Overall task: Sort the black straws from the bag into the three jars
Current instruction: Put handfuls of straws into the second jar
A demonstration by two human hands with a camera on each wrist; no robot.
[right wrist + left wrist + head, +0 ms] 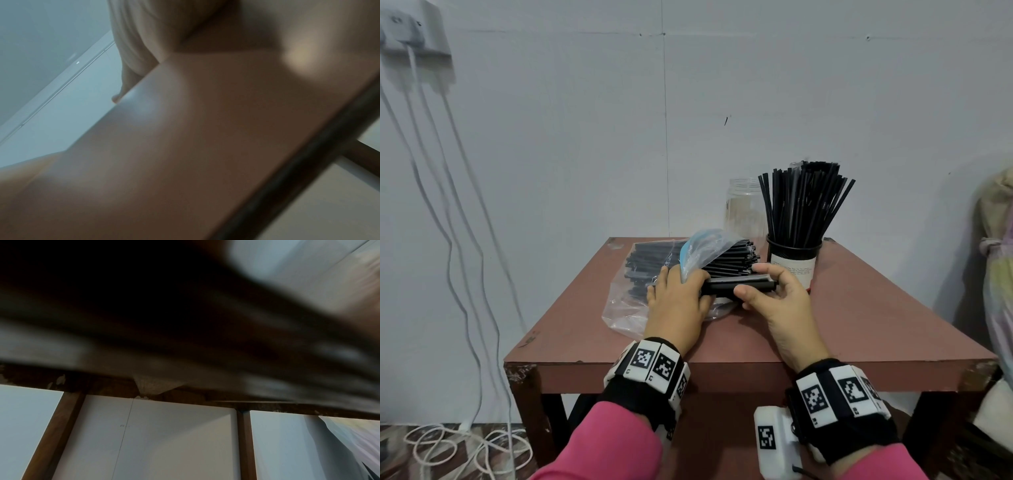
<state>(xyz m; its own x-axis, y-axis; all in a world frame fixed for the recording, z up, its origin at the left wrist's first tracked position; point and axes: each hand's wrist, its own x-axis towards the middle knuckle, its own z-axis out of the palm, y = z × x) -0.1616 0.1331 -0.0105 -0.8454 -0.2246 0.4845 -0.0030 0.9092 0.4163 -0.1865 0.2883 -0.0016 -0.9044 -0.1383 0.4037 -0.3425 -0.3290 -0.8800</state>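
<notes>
On the brown table point(859, 325) lies a clear plastic bag point(626, 308) full of black straws point(650, 260). A short bundle of black straws point(736, 286) pokes out of its mouth. My right hand point(750, 279) grips the bundle's right end between thumb and fingers. My left hand point(678, 298) lies over the bundle's left end at the bag mouth, fingers curled over it with the tips hidden under the bag flap. A labelled jar point(794, 260) packed with upright straws stands just behind my right hand. An empty clear jar point(744, 205) stands behind it to the left. Both wrist views are blurred.
White cables point(448, 240) hang down the wall at the left and coil on the floor. A pale cloth bundle point(996, 257) sits off the table's right side. In the right wrist view only the blurred table top point(205, 129) and one finger point(125, 81) show.
</notes>
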